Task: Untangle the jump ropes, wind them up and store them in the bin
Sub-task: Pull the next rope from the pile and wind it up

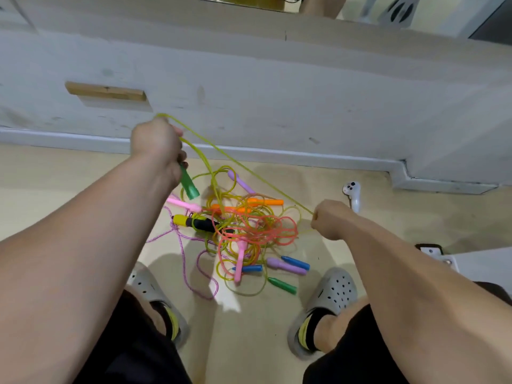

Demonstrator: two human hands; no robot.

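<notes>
- The left hand [156,142], in the upper left of centre, is gripping a green handle [189,184] in a closed fist. The handle is pointing down out of the bottom of the fist, and a loop of yellow-green rope [249,169] is rising over the knuckles.
- The right hand [331,220], at the middle right, is pinching the same rope in curled fingers. The strand is running taut on a slant between the two hands.
- The hands are being held well apart and above the floor [69,173], probably so that the stretched line shows where this rope is leaving the knot.
- The tangle of jump ropes [243,228] is lying on the floor at the centre of the frame, between the person's two grey clogs [332,292]. Pink, orange, purple, blue and green handles are sticking out of it.
- Another strand of the yellow-green rope is dropping from the left hand into the pile, so this rope is not yet free.
- A second green handle [282,285] is lying at the lower right edge of the pile, and may be this rope's other end.
- A white controller [352,194] is lying on the floor just above the right hand.
- No bin is showing anywhere, so winding and storing are yet to come.
</notes>
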